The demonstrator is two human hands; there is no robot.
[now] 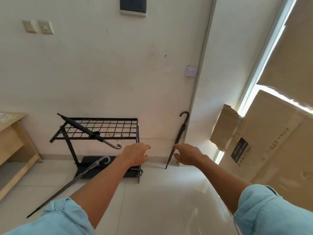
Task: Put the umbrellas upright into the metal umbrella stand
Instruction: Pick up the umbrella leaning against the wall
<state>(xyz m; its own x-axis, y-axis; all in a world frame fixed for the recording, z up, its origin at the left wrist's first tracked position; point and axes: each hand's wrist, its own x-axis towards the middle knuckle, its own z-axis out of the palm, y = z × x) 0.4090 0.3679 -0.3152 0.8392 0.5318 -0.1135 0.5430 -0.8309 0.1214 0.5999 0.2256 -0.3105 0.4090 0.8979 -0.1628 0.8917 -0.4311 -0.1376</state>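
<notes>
- Both hands are reaching forward, empty: left hand (135, 154) with fingers loosely spread, right hand (188, 154) half open, thumb and fingers parted.
- Leaning umbrella (177, 138) is propped against the wall just beyond the right hand: dark, furled, crook handle up, tip on floor.
- Judgement: grasp mid-shaft, keep it vertical, lower tip-first through a grid opening.
- Metal umbrella stand (105, 128) is standing just beyond the left hand; a black umbrella (84, 130) is lying across its top grid.
- Clear umbrella (71, 184), left of the left arm, is slanting from the floor onto the stand's base.
</notes>
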